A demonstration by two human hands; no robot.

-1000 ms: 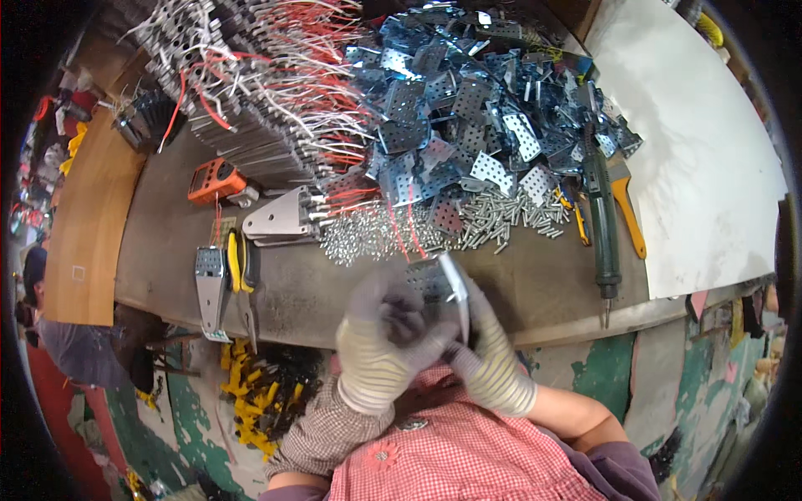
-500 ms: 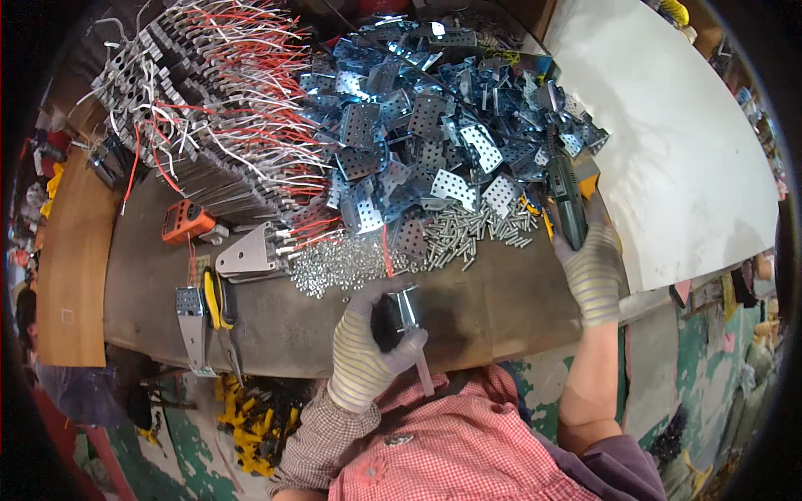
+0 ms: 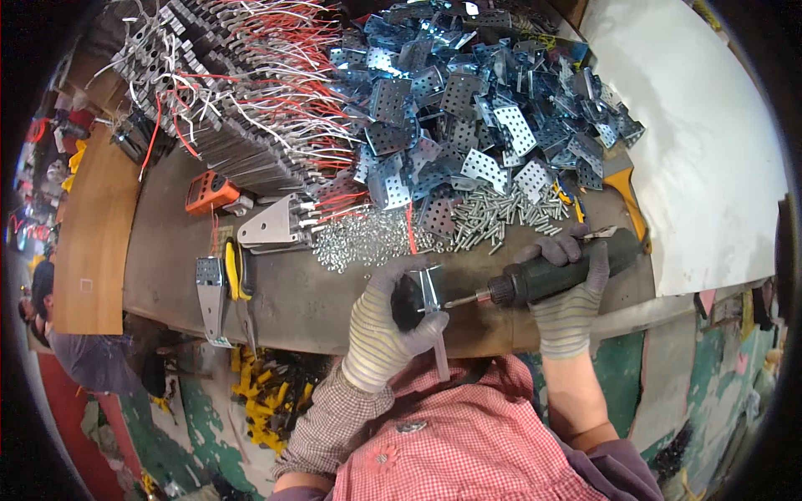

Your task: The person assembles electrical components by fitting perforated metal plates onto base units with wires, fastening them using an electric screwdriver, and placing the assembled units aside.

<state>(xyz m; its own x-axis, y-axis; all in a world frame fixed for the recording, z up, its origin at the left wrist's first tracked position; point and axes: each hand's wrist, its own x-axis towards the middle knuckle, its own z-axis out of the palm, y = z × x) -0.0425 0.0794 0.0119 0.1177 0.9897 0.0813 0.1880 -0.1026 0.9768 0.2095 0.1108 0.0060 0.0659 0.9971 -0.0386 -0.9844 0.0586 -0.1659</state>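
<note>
My left hand (image 3: pixel 373 336), in a striped glove, is closed around a shiny metal bracket (image 3: pixel 429 290), held upright over the bench's near edge. A pale strip (image 3: pixel 442 357) hangs below my thumb, and a dark round shape inside the grip is hard to make out. My right hand (image 3: pixel 568 313), gloved alike, grips a black electric screwdriver (image 3: pixel 547 277) lying level. Its bit points left, with the tip close to the bracket; contact cannot be made out. Just beyond both hands lie a heap of small nuts (image 3: pixel 355 240) and a pile of screws (image 3: pixel 501 219).
Perforated metal brackets (image 3: pixel 462 93) are heaped at the back. Stacked grey plates with red and white wires (image 3: pixel 251 108) stand back left. An orange meter (image 3: pixel 210 192), yellow-handled pliers (image 3: pixel 237 271) and a grey bracket (image 3: pixel 271 224) lie left. A white sheet (image 3: pixel 693 167) borders the right.
My right hand has brought the screwdriver from the right side toward the bracket, turning it from upright to level. My left hand keeps its hold. The whole view has shifted slightly.
</note>
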